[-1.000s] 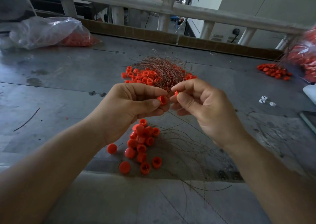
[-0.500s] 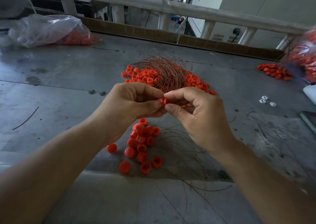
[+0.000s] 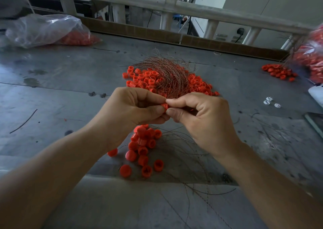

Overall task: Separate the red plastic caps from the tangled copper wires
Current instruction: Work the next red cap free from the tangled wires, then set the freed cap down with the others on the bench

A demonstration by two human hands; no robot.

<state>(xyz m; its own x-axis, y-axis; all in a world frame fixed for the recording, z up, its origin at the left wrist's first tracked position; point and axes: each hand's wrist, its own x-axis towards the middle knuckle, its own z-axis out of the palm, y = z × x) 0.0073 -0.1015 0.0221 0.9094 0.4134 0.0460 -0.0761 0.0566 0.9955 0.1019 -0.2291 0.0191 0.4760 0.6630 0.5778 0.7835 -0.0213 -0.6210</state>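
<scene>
Above the grey table, my left hand [image 3: 132, 111] and my right hand [image 3: 201, 116] meet fingertip to fingertip. Both pinch one small red cap [image 3: 164, 105] between thumb and forefinger; most of the cap is hidden by the fingers. Behind the hands lies a tangle of copper wires [image 3: 167, 75] on top of a heap of red caps [image 3: 145, 78]. Below the hands sits a smaller pile of loose red caps [image 3: 141, 148]. Thin loose copper wires [image 3: 188, 158] trail across the table under my right wrist.
A clear plastic bag [image 3: 43, 29] holding red caps lies at the back left. Another bag of red caps [image 3: 312, 54] is at the right edge, with a small red cap pile [image 3: 277, 72] beside it. White bits [image 3: 270, 103] lie at right. A railing [image 3: 174, 6] borders the table's far side.
My right hand has moved left and closed in on the cap held by my left hand; the fingertips of both hands now meet on it. More of the far cap heap shows.
</scene>
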